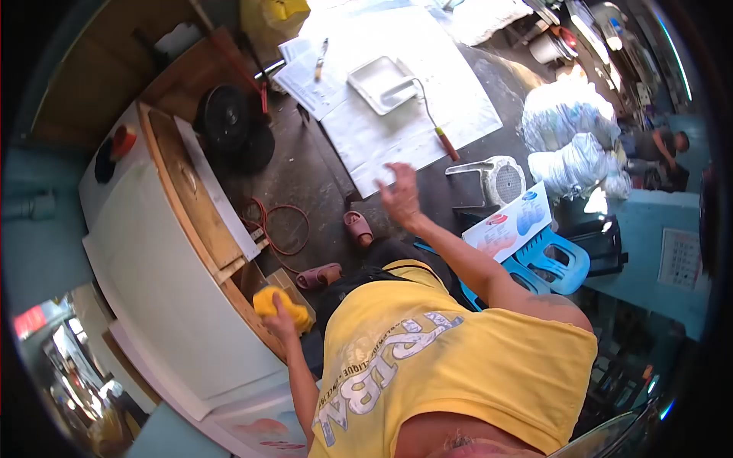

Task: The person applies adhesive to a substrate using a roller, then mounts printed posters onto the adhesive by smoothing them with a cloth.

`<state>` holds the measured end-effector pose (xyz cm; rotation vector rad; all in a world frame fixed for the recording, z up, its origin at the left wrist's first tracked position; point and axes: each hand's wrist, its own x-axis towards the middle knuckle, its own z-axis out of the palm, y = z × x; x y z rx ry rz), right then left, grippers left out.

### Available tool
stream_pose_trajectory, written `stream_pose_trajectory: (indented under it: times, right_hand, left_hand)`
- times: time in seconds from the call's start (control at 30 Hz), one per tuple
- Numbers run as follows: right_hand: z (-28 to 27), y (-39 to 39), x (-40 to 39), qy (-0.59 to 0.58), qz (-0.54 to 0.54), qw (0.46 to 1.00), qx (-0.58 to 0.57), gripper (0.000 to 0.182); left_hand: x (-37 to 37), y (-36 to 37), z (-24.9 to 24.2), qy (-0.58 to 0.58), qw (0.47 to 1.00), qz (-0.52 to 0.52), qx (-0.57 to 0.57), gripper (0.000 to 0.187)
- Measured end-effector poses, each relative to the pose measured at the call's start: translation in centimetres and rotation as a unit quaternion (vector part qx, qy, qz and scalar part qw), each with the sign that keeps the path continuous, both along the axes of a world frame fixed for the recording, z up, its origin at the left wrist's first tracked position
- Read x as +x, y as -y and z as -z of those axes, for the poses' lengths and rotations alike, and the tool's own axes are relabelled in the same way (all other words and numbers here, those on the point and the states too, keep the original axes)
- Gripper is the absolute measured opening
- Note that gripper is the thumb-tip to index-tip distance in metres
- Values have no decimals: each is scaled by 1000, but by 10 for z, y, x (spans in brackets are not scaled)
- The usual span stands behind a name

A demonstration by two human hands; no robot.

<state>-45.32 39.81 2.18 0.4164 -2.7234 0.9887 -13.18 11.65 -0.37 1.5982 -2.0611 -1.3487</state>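
Note:
My left hand is closed round a bunched yellow cloth, beside the wooden edge of a white cabinet. Fingers apart, my right hand holds nothing and hangs over the floor near the corner of a white sheet. On that sheet lies a white tray, with a paint roller resting in it and its red handle pointing out towards the sheet's edge. A brush rests on some papers left of the tray.
A white stool stands right of my right hand, beside a blue chair and a printed board. Stuffed plastic bags are behind. A black fan and an orange cord are left. Another person is far right.

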Motion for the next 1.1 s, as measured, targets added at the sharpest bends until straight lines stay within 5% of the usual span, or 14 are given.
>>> stream_pose_trajectory:
  times: [0.1, 0.17, 0.3, 0.4, 0.77, 1.1]
  right_hand:
    - [16, -82, -66, -81, 179, 973, 120, 50]
    - [44, -127, -104, -46, 236, 960, 143, 59]
    - [83, -168, -145, 92, 140, 965, 200, 40]
    - [92, -176, -155, 89, 144, 977, 126, 26]
    - [-47, -185, -169, 179, 54, 954, 234, 29]
    - [-90, -149, -221, 197, -43, 889, 411, 29]
  left_hand:
    - [18, -1, -33, 41, 996, -81, 28, 65]
    - [43, 4, -1, -1, 989, -143, 26, 72]
    - [55, 11, 18, 90, 988, -83, 98, 78]
    - [2, -22, -25, 143, 987, -41, 55, 83]
    - [-41, -39, -27, 189, 977, 8, 93, 77]
    - [-39, -56, -8, 220, 973, 29, 62, 73]
